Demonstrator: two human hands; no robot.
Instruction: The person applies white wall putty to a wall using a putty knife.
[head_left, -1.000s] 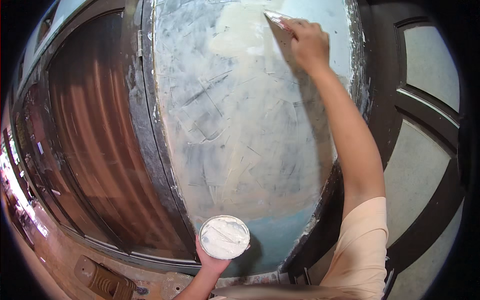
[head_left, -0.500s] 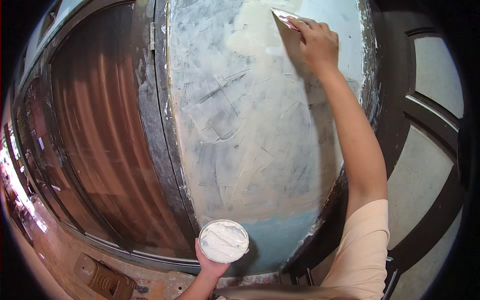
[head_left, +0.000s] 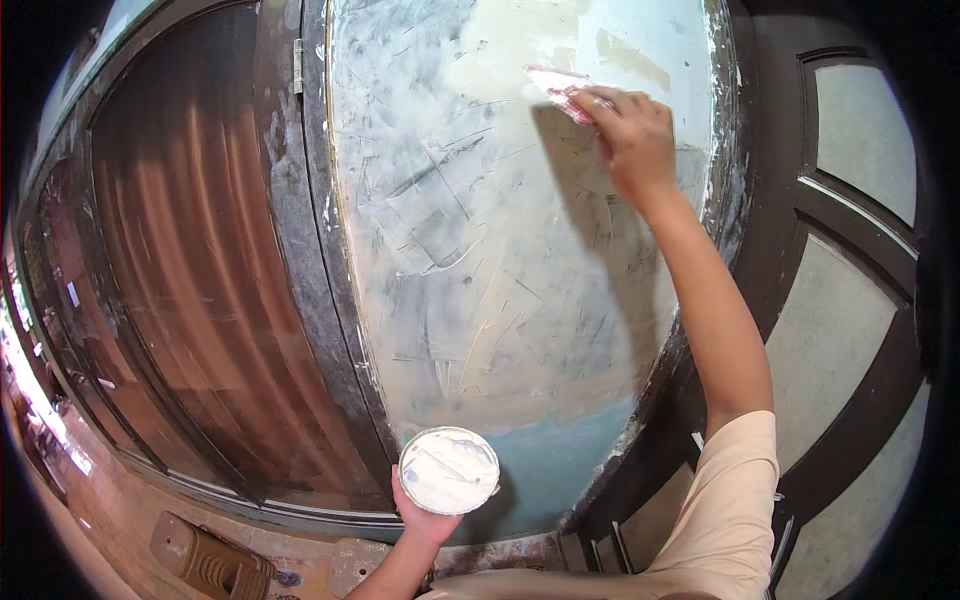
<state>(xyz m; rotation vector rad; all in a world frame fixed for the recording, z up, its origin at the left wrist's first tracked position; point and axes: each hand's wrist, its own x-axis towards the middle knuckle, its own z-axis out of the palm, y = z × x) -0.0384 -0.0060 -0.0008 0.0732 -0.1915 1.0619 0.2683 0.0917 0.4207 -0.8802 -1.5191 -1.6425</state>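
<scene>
My right hand (head_left: 637, 140) is raised to the upper right part of the wall panel and closed round a putty knife (head_left: 563, 88). The knife is flat, with white paste and some pink on it, and its blade lies at or close to the surface. Low down, my left hand (head_left: 428, 515) grips a round tub (head_left: 449, 470) of white putty from below and the side. Most of that hand's fingers are hidden behind the tub. The wall panel (head_left: 470, 330) is patchy grey, cream and pale blue, with streaks and scrape marks.
A dark frame with a hinge (head_left: 298, 66) borders the panel on the left, beside a glazed door with a brown curtain (head_left: 210, 280). Dark woodwork with pale panels (head_left: 835, 350) stands at right. A brown plastic object (head_left: 210, 560) sits on the floor at lower left.
My right hand and the putty knife have come down the wall. A pale smear shows above the blade. My left hand still holds the tub in about the same place.
</scene>
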